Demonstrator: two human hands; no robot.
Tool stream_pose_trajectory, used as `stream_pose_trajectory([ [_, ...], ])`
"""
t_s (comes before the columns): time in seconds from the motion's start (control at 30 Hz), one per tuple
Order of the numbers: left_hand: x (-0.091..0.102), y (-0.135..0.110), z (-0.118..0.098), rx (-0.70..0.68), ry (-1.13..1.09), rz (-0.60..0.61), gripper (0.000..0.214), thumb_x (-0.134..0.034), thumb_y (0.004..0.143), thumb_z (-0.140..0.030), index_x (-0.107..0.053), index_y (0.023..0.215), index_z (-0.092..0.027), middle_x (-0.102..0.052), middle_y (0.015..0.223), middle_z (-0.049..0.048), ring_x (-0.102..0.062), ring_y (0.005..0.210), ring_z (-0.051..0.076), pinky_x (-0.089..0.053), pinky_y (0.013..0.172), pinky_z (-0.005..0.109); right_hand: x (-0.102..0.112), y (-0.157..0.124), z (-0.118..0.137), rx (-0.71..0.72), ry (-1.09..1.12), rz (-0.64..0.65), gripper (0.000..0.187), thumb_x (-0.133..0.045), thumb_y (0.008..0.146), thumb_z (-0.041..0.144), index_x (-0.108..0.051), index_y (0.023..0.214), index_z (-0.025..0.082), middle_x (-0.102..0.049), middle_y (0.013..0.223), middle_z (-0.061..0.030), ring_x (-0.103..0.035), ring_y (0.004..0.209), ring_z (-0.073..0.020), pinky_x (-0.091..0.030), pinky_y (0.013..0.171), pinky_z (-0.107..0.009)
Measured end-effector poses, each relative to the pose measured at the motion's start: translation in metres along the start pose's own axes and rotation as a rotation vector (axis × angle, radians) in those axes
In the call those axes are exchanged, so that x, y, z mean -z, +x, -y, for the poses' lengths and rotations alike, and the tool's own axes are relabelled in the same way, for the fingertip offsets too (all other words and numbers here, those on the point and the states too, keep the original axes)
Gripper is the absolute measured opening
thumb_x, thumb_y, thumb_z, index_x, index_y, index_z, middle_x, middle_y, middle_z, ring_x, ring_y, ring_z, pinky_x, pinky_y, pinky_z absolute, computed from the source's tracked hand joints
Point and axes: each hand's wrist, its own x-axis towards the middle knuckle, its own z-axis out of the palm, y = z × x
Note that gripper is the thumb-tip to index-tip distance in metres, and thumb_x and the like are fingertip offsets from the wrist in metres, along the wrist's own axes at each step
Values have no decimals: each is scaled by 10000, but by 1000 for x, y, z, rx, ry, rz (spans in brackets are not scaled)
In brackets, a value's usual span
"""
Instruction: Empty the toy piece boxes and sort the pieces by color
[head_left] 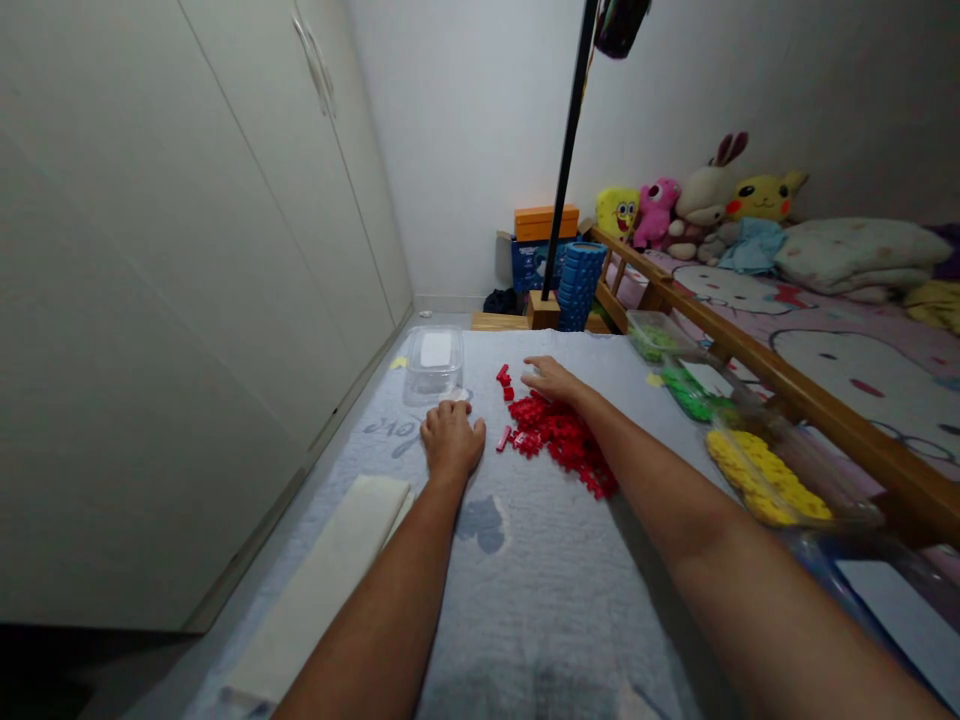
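Observation:
A heap of small red plastic building pieces (566,435) lies on the cloth-covered table (525,570). My right hand (553,380) is over the far edge of the heap, fingers apart and pointing left, with nothing visible in its grasp. My left hand (454,438) rests on the cloth to the left of the heap, its thumb apart from the fingers; I see nothing in it. Between the hands, a few red pieces (506,382) sit apart from the heap. Beyond my left hand stands a clear plastic box (435,362) with a white label.
Along the right edge stand clear boxes with green pieces (697,392), yellow pieces (765,478) and a blue-tinted box (885,600). A folded pale cloth (322,590) lies at the left. The wooden bed rail (795,390) borders the right; a wardrobe (187,300) borders the left.

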Motion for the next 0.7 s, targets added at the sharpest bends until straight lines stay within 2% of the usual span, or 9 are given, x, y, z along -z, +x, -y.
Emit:
stream_pose_trajectory([
  [0.1,0,-1,0,-1,-1,0,305,-563,895,-365,-650,1154,-231,-626,1226,103,-516,1191,307,-377,1013,439,-10,9,24,-20,-6,93,693,-575,898,553,-469,1510,246,-413,1581,-125,-451,1391,-319,-371,1127,-438],
  [0.17,0,-1,0,-2,-7,-3,299,-563,897,-362,-651,1150,-228,-629,1223,101,-515,1197,305,-374,1018,435,-14,11,41,-39,-48,155,748,-612,856,608,-449,1518,299,-330,1627,-110,-391,1430,-364,-365,1127,-504],
  [0.27,-1,0,1,-4,-18,-17,289,-560,900,-354,-652,1142,-228,-633,1214,92,-520,1189,300,-377,1016,427,-15,7,60,-22,-127,186,703,-665,812,595,-521,1447,329,-376,1585,-104,-397,1408,-392,-383,1093,-567],
  [0.33,-1,0,1,3,-19,-21,282,-562,898,-351,-654,1135,-229,-632,1215,90,-524,1181,297,-378,1015,427,-13,-1,65,7,-170,173,585,-655,830,527,-593,1365,299,-477,1483,-124,-484,1326,-365,-430,1048,-532],
  [0.43,-1,1,1,6,-12,-18,278,-562,898,-346,-656,1132,-230,-631,1219,93,-524,1184,296,-377,1017,427,-3,-17,62,87,-219,210,439,-622,859,403,-667,1266,244,-578,1337,-145,-592,1179,-306,-478,971,-409],
  [0.57,-1,1,0,4,-9,-16,276,-554,900,-341,-657,1130,-229,-634,1211,98,-530,1176,303,-387,1005,430,17,-47,53,221,-245,343,367,-592,876,332,-724,1199,216,-665,1223,-127,-648,1049,-246,-474,886,-302],
  [0.7,-3,1,1,1,-12,-27,274,-552,900,-341,-656,1130,-236,-629,1212,103,-525,1183,306,-389,1001,431,28,-78,57,278,-242,453,349,-620,852,367,-760,1124,200,-703,1149,-116,-663,974,-234,-472,816,-285],
])
